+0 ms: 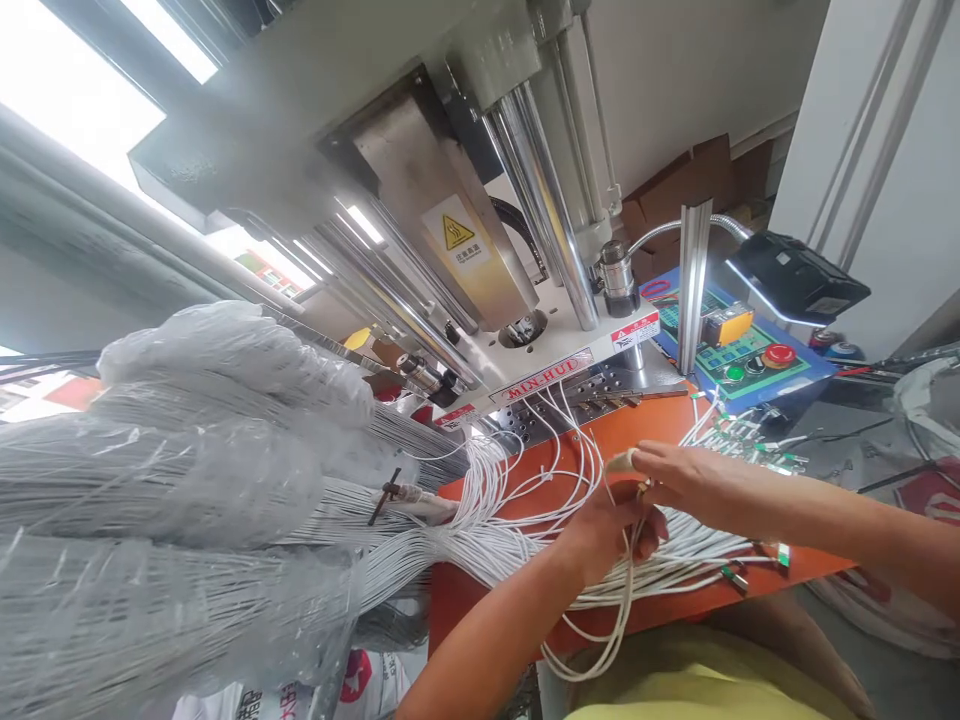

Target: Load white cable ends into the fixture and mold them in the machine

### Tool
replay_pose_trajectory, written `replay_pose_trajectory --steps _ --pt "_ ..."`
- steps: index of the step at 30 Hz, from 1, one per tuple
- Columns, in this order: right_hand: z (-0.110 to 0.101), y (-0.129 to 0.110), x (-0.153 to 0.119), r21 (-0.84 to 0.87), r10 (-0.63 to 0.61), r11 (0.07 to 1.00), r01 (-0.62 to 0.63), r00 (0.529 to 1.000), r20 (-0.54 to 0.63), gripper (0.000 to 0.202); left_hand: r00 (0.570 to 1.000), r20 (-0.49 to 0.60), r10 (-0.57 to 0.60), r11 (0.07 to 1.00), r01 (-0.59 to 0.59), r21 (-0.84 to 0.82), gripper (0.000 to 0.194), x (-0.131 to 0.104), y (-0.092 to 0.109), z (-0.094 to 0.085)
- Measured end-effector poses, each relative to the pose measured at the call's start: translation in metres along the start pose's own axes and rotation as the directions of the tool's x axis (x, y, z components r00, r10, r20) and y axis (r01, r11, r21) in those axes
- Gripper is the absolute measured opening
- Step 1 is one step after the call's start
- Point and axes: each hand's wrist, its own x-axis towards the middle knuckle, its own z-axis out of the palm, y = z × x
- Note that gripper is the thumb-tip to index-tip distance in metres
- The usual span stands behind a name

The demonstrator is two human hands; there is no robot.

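The left hand point(604, 525) clasps looped, smooth white cable point(624, 615) in curled fingers point(658, 522) over the orange desk point(645, 420); the right hand point(671, 475) bends alongside, its grip unclear. The steel press point(442, 190) reads "MIN-HUI".

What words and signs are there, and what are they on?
"MIN-HUI": red letters on the machine's front strip.
Yellow triangle sign with wavy lines: on the metal cover; the writing beneath is too small to read surely.
Too small or blurred: the red-and-white label, control panel and printed bag.
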Motion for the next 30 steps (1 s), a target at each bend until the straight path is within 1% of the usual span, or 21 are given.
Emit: replay_pose_trajectory --steps 2,3,4,5,6,8,9,10,12,13,14,16,17,19,20,21,23,25,28,30 --pt "-0.006 0.01 -0.003 0.031 0.051 0.998 -0.047 0.988 -0.149 0.044 0.999 -0.047 0.012 1.0 -0.012 -0.012 0.041 0.001 0.0 -0.001" --pt "-0.008 0.014 -0.005 0.056 0.077 0.996 -0.067 0.977 -0.198 0.05 0.998 -0.066 0.007 1.0 -0.008 -0.012 0.043 0.001 0.0 -0.001" --pt "-0.007 0.016 -0.007 0.092 0.097 0.993 -0.08 0.975 -0.201 0.054 0.997 -0.08 0.002 1.0 -0.003 -0.009 0.045 0.001 0.0 -0.001" --pt "-0.004 0.016 -0.008 0.138 0.109 0.987 -0.087 0.982 -0.155 0.057 0.996 -0.089 0.0 1.0 -0.001 -0.005 0.046 0.001 0.0 -0.001" --pt "0.002 0.014 -0.01 0.186 0.112 0.978 -0.095 0.99 -0.086 0.061 0.996 -0.094 0.0 1.0 0.0 -0.001 0.045 0.001 -0.001 -0.001" --pt "0.02 0.007 -0.011 0.259 0.073 0.962 -0.086 0.996 0.058 0.069 0.994 -0.105 0.01 1.0 -0.009 0.002 0.041 0.003 -0.002 0.001" --pt "0.028 0.005 -0.012 0.251 0.058 0.965 -0.075 0.996 0.073 0.071 0.992 -0.122 0.019 1.0 -0.019 -0.002 0.039 0.004 -0.002 0.001" --pt "0.034 0.006 -0.011 0.21 0.06 0.975 -0.067 0.997 0.04 0.072 0.989 -0.145 0.027 1.0 -0.029 -0.01 0.038 0.005 -0.002 0.001" --pt "0.034 0.019 -0.006 0.073 0.085 0.994 -0.077 0.991 -0.102 0.07 0.975 -0.216 0.046 0.998 -0.052 -0.025 0.037 0.007 -0.001 0.0" --pt "0.029 0.031 -0.002 0.007 0.098 0.995 -0.098 0.978 -0.185 0.068 0.966 -0.252 0.061 0.997 -0.069 -0.024 0.036 0.007 0.0 -0.001" --pt "0.021 0.047 0.004 -0.051 0.115 0.99 -0.131 0.963 -0.242 0.065 0.956 -0.28 0.081 0.996 -0.089 -0.013 0.035 0.008 0.001 -0.002" --pt "0.001 0.08 0.019 -0.171 0.155 0.963 -0.209 0.947 -0.282 0.054 0.94 -0.317 0.128 0.992 -0.128 0.021 0.033 0.008 0.003 -0.005" --pt "-0.007 0.095 0.027 -0.3 0.191 0.918 -0.258 0.953 -0.234 0.046 0.932 -0.33 0.148 0.989 -0.144 0.038 0.033 0.009 0.004 -0.006" --pt "-0.018 0.116 0.043 -0.459 0.247 0.845 -0.274 0.962 -0.119 0.03 0.921 -0.349 0.17 0.985 -0.162 0.052 0.034 0.009 0.005 -0.007" --pt "-0.02 0.122 0.05 -0.498 0.264 0.827 -0.262 0.962 -0.068 0.026 0.917 -0.356 0.181 0.983 -0.174 0.054 0.035 0.01 0.005 -0.008" --pt "-0.021 0.124 0.056 -0.502 0.268 0.828 -0.25 0.963 -0.037 0.024 0.912 -0.361 0.195 0.981 -0.189 0.054 0.037 0.01 0.005 -0.009" --pt "-0.02 0.119 0.062 -0.494 0.279 0.834 -0.248 0.96 -0.011 0.024 0.901 -0.37 0.227 0.974 -0.22 0.061 0.039 0.011 0.005 -0.012" --pt "-0.02 0.106 0.06 -0.477 0.324 0.836 -0.272 0.946 0.027 0.025 0.888 -0.382 0.257 0.967 -0.238 0.095 0.038 0.012 0.005 -0.016" --pt "-0.018 0.079 0.048 -0.409 0.4 0.851 -0.33 0.911 0.097 0.023 0.863 -0.392 0.318 0.945 -0.255 0.206 0.032 0.01 0.005 -0.018" --pt "-0.011 0.062 0.036 -0.337 0.441 0.861 -0.38 0.889 0.124 0.012 0.839 -0.4 0.37 0.914 -0.252 0.317 0.027 0.008 0.006 -0.016"
